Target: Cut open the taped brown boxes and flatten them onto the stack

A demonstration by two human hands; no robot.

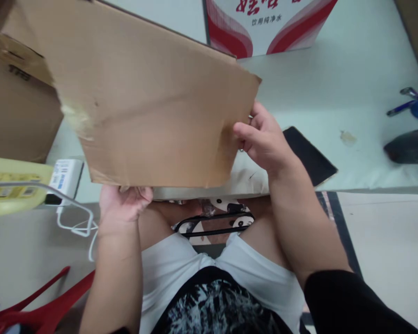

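A brown cardboard sheet (160, 106) is held up at a tilt in front of me, over the table's near edge. It has a faint crease across it and a pale, scuffed patch at its left side. My right hand (263, 139) grips the right edge, thumb on the near face and the other fingers partly behind. Under the lower left edge is my left hand (123, 202), palm up, supporting the sheet; most of its fingers are hidden behind the cardboard.
A red-and-white carton (264, 28) stands at the back, a brown box (17, 111) at the left. Near it are a yellow container (17, 185) and a white adapter (65, 178) with cables. A black flat object (310, 155) lies right of my hand; pens (400, 107) lie farther right.
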